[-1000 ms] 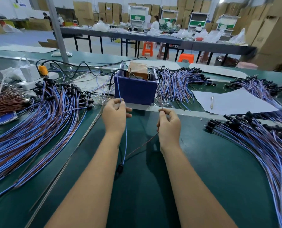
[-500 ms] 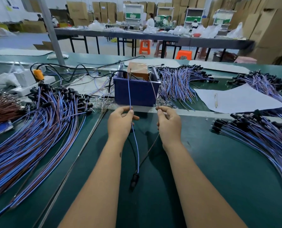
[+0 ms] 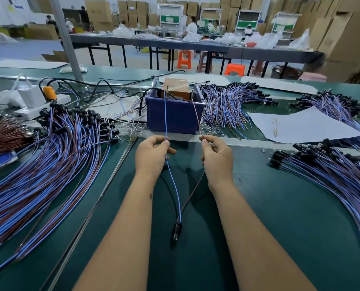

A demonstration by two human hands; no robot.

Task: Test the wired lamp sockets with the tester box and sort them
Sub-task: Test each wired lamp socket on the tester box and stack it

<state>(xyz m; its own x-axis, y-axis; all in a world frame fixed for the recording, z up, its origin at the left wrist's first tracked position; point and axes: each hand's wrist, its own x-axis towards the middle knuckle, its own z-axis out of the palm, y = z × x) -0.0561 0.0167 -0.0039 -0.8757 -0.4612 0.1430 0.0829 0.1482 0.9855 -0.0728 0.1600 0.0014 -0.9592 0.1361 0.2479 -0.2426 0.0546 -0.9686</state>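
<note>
the left hand pinches the blue wire and the right hand pinches the brown wire of one lamp socket. the socket's black body lies on the green worktop near the person, between the forearms, and its two wires rise from it in a v to the hands. beyond the fingers both wire ends run up to the far blue bin, which holds a brown tester box; whether the tips touch it cannot be told. bundles of wired sockets lie left, far and right on the worktop.
</note>
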